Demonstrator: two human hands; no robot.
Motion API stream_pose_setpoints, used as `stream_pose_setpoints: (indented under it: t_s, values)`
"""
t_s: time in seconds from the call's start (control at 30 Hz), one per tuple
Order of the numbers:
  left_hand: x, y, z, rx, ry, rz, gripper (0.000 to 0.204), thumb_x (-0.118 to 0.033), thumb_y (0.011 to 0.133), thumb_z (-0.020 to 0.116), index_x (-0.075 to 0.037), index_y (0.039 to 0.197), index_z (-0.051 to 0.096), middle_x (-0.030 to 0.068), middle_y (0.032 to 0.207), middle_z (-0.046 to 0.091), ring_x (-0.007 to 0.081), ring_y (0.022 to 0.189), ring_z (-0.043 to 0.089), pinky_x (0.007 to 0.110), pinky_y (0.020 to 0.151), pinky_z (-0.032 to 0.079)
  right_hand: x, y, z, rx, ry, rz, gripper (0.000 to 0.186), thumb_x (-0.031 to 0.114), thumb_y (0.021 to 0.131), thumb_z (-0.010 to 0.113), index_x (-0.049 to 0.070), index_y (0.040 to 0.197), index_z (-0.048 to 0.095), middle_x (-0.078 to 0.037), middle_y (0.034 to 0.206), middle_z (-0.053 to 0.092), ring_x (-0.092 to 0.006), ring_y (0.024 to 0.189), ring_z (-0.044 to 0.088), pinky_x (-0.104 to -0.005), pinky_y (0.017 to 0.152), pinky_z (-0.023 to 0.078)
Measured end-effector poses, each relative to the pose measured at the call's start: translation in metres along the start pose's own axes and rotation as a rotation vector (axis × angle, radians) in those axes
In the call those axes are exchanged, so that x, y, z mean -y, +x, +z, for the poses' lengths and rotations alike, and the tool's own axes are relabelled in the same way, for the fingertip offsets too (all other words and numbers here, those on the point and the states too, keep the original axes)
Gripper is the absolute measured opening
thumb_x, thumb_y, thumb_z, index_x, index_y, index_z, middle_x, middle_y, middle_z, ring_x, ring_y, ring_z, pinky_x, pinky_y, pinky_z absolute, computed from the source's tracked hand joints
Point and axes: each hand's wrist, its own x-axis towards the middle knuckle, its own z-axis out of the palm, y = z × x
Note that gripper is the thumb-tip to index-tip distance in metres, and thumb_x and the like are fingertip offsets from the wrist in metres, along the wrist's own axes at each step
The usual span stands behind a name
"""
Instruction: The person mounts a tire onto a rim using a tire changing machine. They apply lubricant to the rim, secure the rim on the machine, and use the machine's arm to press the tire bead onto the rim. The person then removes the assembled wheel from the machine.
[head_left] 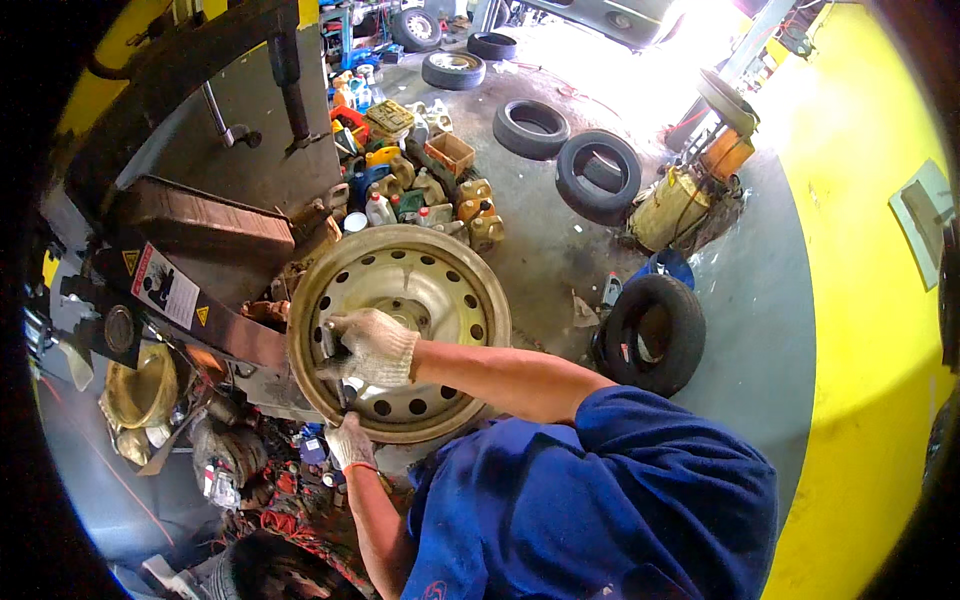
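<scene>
A bare, pale, dirty steel wheel rim (463, 300) lies face up in front of me, with a ring of round holes around its hub. My right hand (372, 346), in a whitish knit glove, is over the rim's left half. Its fingers are curled around a small grey and dark piece, too hidden to name. At the rim's lower left edge is my left hand (350, 442), gloved too, with its fingers closed. A short dark rod-like piece (347, 398) rises just beyond those fingers; whether they grip it or the rim edge is unclear.
A machine arm with warning labels (165, 285) stands at left. Behind the rim crowd several jugs and bottles (425, 185). Loose tyres (598, 178) lie on the floor, and another tyre (655, 335) leans at right. A yellow canister (665, 210) stands farther back. Tools and clutter (290, 480) fill the lower left.
</scene>
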Motion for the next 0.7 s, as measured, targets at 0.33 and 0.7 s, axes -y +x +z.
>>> stream_pose_setpoints:
  t_s: [0.33,0.7]
  values:
    - [-0.011,-0.008,0.006,-0.009,-0.035,-0.065,0.049,0.0,0.087,0.057,0.006,0.136,0.055,0.0152,0.12,0.067,0.0277,0.096,0.068,0.042,0.086,0.055,0.005,-0.007,0.004,0.027,0.014,0.002,0.029,0.024,0.084,0.077,0.003,0.102,0.068,-0.018,0.092,0.07,-0.0321,0.083,0.07,-0.0426,0.078,0.055]
    - [0.004,0.001,0.001,0.015,-0.016,0.032,0.053,-0.005,0.083,0.06,0.007,0.134,0.056,0.0146,0.116,0.068,0.0274,0.093,0.065,0.04,0.086,0.052,-0.01,-0.009,0.024,-0.017,0.144,0.044,0.031,0.02,0.083,0.078,0.003,0.106,0.067,-0.017,0.091,0.072,-0.0283,0.082,0.071,-0.0394,0.076,0.056]
